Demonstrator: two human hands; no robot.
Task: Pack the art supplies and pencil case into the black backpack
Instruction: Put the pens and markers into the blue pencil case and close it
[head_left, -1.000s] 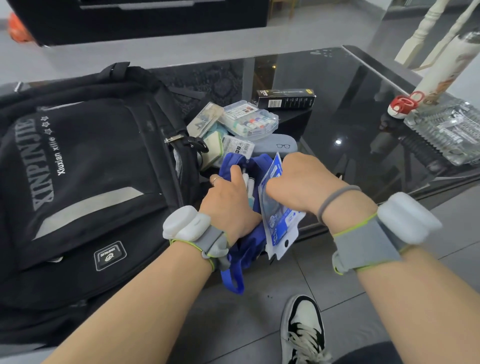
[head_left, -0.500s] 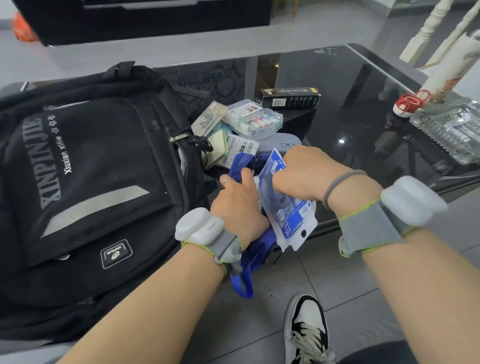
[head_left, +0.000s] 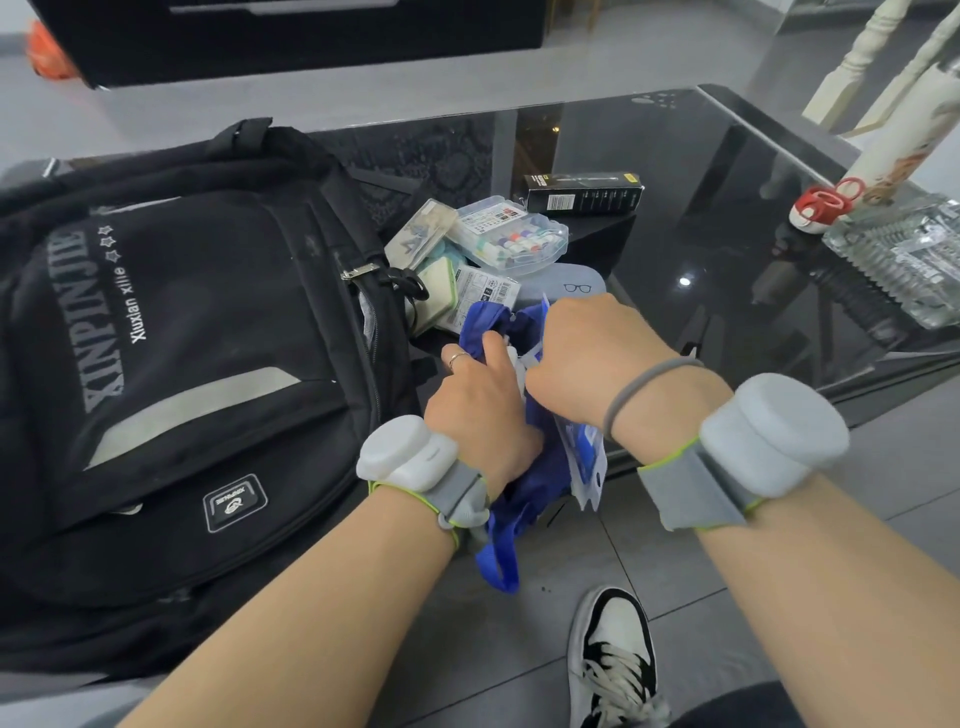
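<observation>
A black backpack (head_left: 176, 364) lies flat on the left of the glass table (head_left: 701, 208). At the table's near edge, my left hand (head_left: 478, 410) grips the rim of a blue cloth bag (head_left: 524, 493). My right hand (head_left: 587, 358) grips a blue-and-white plastic packet (head_left: 584, 462), whose upper part sits inside the bag's mouth. Beyond the hands lie a clear box of paint pots (head_left: 511, 241), a small clear card case (head_left: 418, 234), a green-edged pad (head_left: 436, 296), a labelled packet (head_left: 485, 291), a grey glasses case (head_left: 571, 283) and a black carton (head_left: 584, 192).
On the right of the table sit a clear ridged tray (head_left: 893, 260) and a small red-and-white object (head_left: 821, 205). White turned legs (head_left: 857, 57) stand beyond. My black-and-white shoe (head_left: 613, 660) is on the grey tiled floor below the table's edge.
My right hand has pushed the blue-and-white packet further down into the blue bag; less of it shows. My left hand keeps its hold on the bag's rim.
</observation>
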